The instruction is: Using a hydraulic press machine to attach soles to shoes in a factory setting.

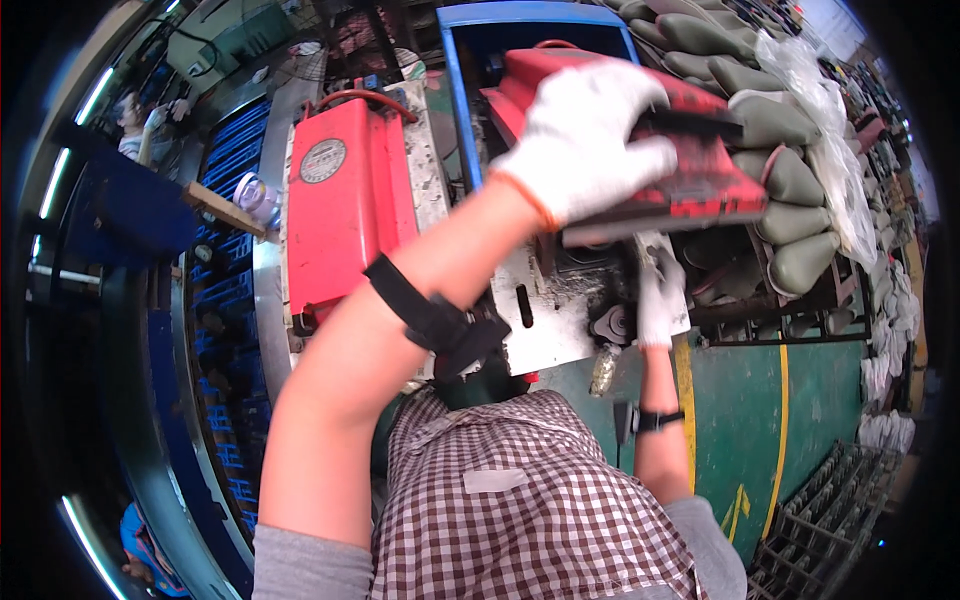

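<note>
In a white glove, my left hand [590, 140] reaches over a red machine cover [700, 190], its fingers and thumb around a black handle [700, 126] on the cover. The cover sits tilted, with dark smudges and worn paint along its near edge. My right hand [660, 298], also gloved, is lower and to the right, beside a smudged white plate [560, 335] below the cover's edge. Its fingers are blurred and partly hidden, so whether it holds anything does not show. A dark round knob [612, 325] is just left of it.
A second red machine cover [340, 200] stands to the left. Behind the tilted cover rises a blue metal housing [462, 100]. Olive-green boot-shaped pieces [800, 262] fill a rack on the right, partly under clear plastic [840, 150]. A metal rack [825, 520] stands at lower right.
</note>
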The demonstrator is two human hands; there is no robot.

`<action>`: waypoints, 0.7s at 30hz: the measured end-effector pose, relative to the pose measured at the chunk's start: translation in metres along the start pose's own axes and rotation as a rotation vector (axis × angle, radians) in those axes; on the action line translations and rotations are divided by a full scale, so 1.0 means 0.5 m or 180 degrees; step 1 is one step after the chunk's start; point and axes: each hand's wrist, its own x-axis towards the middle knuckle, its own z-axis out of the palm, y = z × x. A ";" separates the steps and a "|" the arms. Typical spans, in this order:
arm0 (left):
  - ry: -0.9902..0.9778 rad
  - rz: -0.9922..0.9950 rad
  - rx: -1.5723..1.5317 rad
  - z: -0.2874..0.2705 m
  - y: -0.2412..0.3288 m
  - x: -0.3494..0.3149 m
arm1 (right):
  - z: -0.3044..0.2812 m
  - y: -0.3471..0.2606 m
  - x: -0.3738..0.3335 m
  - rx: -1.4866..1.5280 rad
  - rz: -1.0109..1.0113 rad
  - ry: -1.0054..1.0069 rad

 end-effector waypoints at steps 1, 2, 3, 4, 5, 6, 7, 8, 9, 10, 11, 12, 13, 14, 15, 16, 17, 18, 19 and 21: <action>0.0023 0.0052 0.0117 0.026 0.008 -0.036 | -0.028 0.008 -0.040 -0.0274 0.0438 0.0321; -0.0072 0.0170 0.0162 0.033 0.020 -0.068 | -0.052 0.024 -0.089 -0.0105 0.0659 0.0507; 0.0054 0.0351 0.0241 0.058 0.024 -0.100 | -0.072 0.090 -0.140 0.0155 0.0705 0.0789; 0.0308 0.0533 0.0225 0.084 0.020 -0.135 | -0.086 0.146 -0.186 0.0561 0.1227 0.0751; -0.0019 0.0390 0.0231 0.103 0.023 -0.164 | -0.099 0.194 -0.229 0.0420 0.1344 0.0747; 0.0114 0.0466 0.0297 0.131 0.018 -0.198 | -0.109 0.210 -0.265 0.0802 0.1884 0.0405; 0.0249 0.0540 0.0369 0.161 0.007 -0.236 | -0.105 0.204 -0.296 0.1402 0.1910 0.0016; 0.0201 0.0533 0.0429 0.190 -0.004 -0.270 | -0.105 0.195 -0.314 0.1779 0.2138 -0.0314; 0.0129 0.0535 0.0459 0.214 -0.015 -0.307 | -0.102 0.169 -0.335 0.2153 0.2386 -0.0617; 0.0220 0.0584 0.0543 0.238 -0.023 -0.336 | -0.098 0.106 -0.331 0.2155 0.2397 -0.0627; 0.0208 0.0582 0.0559 0.255 -0.033 -0.360 | -0.097 0.016 -0.319 0.2585 0.2984 -0.0725; 0.0184 0.0625 0.0590 0.273 -0.045 -0.379 | -0.097 -0.030 -0.311 0.3014 0.3565 -0.0796; 0.0167 0.0663 0.0633 0.285 -0.054 -0.394 | -0.102 -0.031 -0.309 0.3014 0.3566 -0.0801; 0.0169 0.0658 0.0641 0.294 -0.064 -0.409 | -0.112 -0.026 -0.307 0.3147 0.3377 -0.1209; 0.0084 0.0673 0.0640 0.306 -0.072 -0.422 | -0.128 -0.016 -0.304 0.3265 0.3180 -0.1612; -0.0005 0.0698 0.0627 0.310 -0.078 -0.427 | -0.143 0.001 -0.303 0.3261 0.3182 -0.1603; -0.0002 0.0696 0.0623 0.314 -0.084 -0.432 | -0.164 0.026 -0.301 0.3089 0.3415 -0.1853; -0.0025 0.0723 0.0643 0.317 -0.088 -0.432 | -0.185 0.053 -0.293 0.2904 0.3638 -0.2107; -0.0055 0.0748 0.0653 0.316 -0.087 -0.436 | -0.199 0.077 -0.289 0.3260 0.3700 -0.1989; -0.0050 0.0754 0.0623 0.319 -0.077 -0.425 | -0.238 0.199 -0.284 0.4578 0.3614 -0.1585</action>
